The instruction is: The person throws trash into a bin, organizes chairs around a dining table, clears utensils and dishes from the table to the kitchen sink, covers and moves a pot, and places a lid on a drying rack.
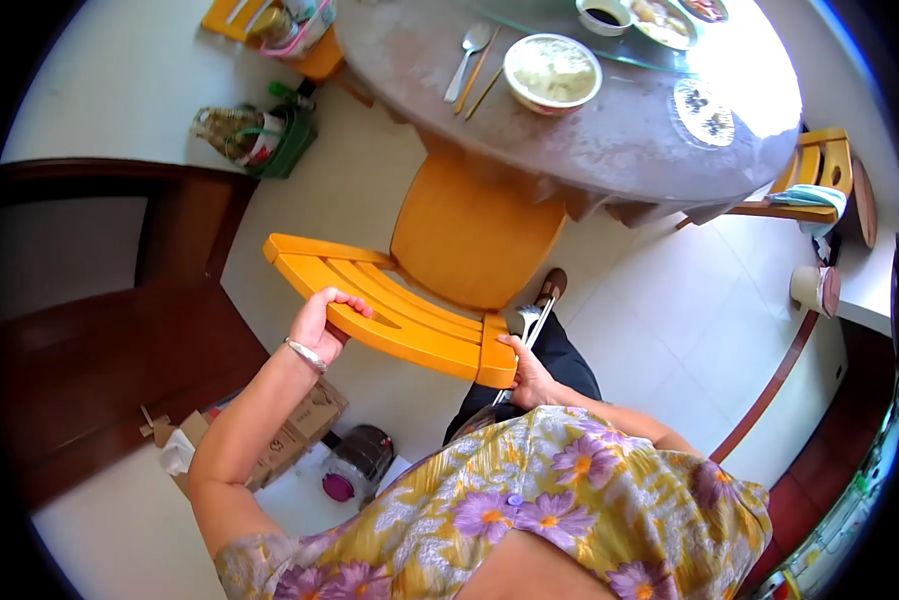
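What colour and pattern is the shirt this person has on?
The loose patterned shirt is mustard yellow with purple, orange-centred flowers; the head view shows it best.

The tablecloth partly hides the chair; the top edge crops a bowl

Your left hand grips the top rail of a yellow wooden chair, your right hand touches the backrest's other end while holding a spoon and chopsticks, and beyond the seat stands a round table bearing a white bowl.
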Motion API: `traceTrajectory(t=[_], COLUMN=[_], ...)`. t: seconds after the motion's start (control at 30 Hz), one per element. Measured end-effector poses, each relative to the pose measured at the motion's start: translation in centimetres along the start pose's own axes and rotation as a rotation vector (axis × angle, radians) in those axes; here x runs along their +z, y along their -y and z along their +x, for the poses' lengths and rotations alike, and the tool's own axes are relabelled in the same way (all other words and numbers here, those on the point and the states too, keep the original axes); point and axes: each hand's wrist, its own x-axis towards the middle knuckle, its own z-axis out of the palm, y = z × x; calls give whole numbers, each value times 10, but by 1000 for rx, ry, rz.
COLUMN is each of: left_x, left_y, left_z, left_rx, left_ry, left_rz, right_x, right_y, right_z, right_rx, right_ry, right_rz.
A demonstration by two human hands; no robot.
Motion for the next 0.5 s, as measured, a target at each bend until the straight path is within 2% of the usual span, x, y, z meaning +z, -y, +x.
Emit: traceTrajectory(t=[0.13,0.23,0.5], left_x=[31,59,119], left_y=[-14,-17,-22], left_z=[-41,-77,-151], left_rx=[-10,-10,34], left_ry=[-16,-3,47], left_rz=[8,32,103], right_x=[9,-3,-10], right_y=[8,9,12], right_z=[-49,-74,-142], right_rx=[-44,-58,-117], right_ry=[52,236,407], right_rz=[43,199,283])
